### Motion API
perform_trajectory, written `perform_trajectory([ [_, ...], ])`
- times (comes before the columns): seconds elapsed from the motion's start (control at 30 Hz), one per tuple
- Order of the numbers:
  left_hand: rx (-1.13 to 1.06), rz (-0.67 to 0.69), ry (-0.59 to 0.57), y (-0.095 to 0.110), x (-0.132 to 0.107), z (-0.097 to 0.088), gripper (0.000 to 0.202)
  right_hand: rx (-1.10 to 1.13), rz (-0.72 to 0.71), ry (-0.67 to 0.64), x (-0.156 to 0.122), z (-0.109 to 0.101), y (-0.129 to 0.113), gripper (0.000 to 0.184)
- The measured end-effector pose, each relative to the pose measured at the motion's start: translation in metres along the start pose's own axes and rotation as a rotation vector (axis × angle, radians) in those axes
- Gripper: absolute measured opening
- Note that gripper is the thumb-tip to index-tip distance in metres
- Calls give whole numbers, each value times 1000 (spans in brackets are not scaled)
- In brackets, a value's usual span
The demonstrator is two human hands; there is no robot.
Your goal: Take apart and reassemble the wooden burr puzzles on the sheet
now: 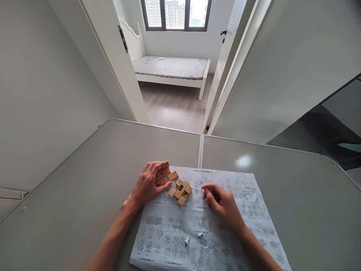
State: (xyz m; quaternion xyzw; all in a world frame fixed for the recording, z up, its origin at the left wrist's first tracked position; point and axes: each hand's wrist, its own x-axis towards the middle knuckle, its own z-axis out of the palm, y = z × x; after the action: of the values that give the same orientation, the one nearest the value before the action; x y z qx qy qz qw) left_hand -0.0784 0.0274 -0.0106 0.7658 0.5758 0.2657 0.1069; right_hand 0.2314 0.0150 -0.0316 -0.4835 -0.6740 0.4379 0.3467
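Note:
My left hand (pixel 147 181) curls around a few reddish-brown wooden puzzle pieces (pixel 168 177), its thumb along the near side and its fingers over the far side. Some of those pieces are partly hidden by the fingers. Just right of the thumb, a partly interlocked cluster of lighter wooden puzzle pieces (pixel 181 191) rests on a printed sheet (pixel 225 241) covered with small diagrams. Over the sheet, to the right of the cluster and apart from it, is my right hand (pixel 221 199). Its fingers are bent in towards the thumb, and nothing shows between them.
Two small crumpled silvery scraps (pixel 187 241) lie on the sheet's near half. The grey table (pixel 158 143) has a seam running away from me and a raised pale rim. Beyond it, an open door (pixel 225 56) leads to a room with a bed (pixel 172 67) and a window.

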Motion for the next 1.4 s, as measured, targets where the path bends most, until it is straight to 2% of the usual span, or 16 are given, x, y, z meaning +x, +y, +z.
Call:
perform_trajectory([
  [0.17, 82, -70, 20, 1, 0, 1, 65, -4, 1, 3, 0, 0, 1, 27],
  [0.27, 146, -127, 60, 2, 0, 3, 59, 8, 10, -3, 0, 0, 1, 27],
  [0.43, 178, -114, 57, -1, 0, 4, 48, 6, 9, -3, 0, 0, -1, 28],
  [0.93, 300, -153, 136, 3, 1, 7, 50, -17, -4, -6, 0, 0, 1, 30],
  [1.4, 295, -158, 152, 4, 1, 7, 50, -1, 13, -15, 0, 0, 2, 29],
])
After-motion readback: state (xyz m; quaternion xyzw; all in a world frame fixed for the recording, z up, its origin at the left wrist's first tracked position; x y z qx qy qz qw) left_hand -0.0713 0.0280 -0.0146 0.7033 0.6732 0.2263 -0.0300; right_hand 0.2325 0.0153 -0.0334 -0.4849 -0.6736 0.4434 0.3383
